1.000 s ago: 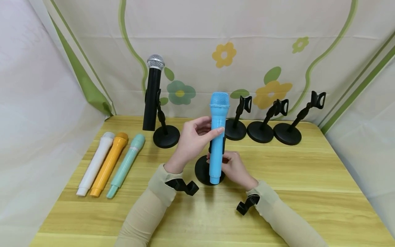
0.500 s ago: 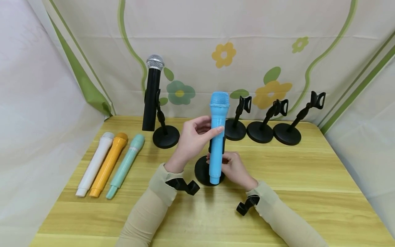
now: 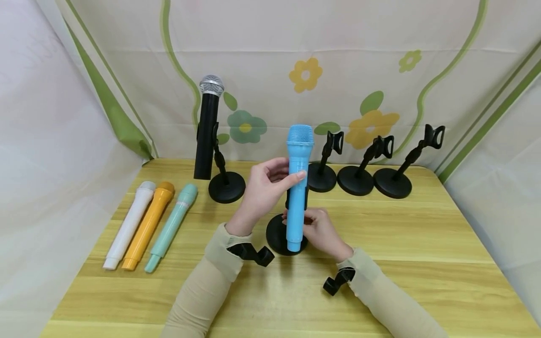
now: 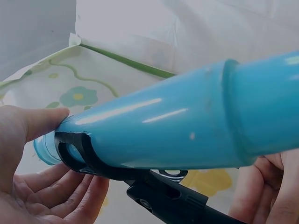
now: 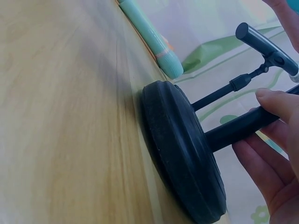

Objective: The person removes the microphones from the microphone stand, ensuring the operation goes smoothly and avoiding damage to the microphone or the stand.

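A blue microphone (image 3: pixel 299 192) sits in the black clip (image 4: pixel 96 156) of a desk stand, grille end up. My left hand (image 3: pixel 266 190) holds the microphone at its upper body, thumb across the front and fingers behind the clip. Below it, my right hand (image 3: pixel 322 230) grips the stand's pole (image 5: pixel 243 126) just above the round base (image 5: pixel 182 149), thumb on one side and fingers on the other. The base rests on the wooden table. In the head view, the microphone hides the pole and part of the right fingers.
At back left, a black microphone (image 3: pixel 207 134) with a silver grille is clipped in another stand (image 3: pixel 227 187). White (image 3: pixel 128 227), orange (image 3: pixel 149 227) and mint-green (image 3: pixel 172 227) microphones lie at left. Three stands without microphones (image 3: pixel 322 177) line the back right, before a flowered curtain (image 3: pixel 262 70).
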Action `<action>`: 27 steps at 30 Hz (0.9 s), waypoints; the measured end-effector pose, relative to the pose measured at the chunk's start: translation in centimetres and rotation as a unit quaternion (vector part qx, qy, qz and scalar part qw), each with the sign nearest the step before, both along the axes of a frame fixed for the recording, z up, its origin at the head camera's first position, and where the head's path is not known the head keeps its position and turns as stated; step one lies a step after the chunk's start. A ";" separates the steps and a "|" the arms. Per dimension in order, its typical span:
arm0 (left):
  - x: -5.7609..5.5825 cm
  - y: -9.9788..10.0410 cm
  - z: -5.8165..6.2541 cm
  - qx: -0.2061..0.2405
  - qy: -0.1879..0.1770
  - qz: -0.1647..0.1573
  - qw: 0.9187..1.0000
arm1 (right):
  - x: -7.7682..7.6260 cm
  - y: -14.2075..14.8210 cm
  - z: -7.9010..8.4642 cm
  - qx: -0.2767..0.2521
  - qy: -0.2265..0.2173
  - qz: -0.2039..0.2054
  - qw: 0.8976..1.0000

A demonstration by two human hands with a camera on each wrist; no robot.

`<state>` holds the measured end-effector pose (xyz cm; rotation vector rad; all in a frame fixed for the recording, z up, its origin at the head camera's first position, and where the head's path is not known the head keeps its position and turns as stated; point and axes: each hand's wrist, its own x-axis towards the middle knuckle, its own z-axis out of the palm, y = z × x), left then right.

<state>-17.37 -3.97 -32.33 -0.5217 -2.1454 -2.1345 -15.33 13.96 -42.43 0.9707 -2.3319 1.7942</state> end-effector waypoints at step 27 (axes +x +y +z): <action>-0.3 0.4 0.7 0.013 0.003 0.001 1.000 | 0.1 -0.1 0.0 0.001 0.022 -0.009 1.000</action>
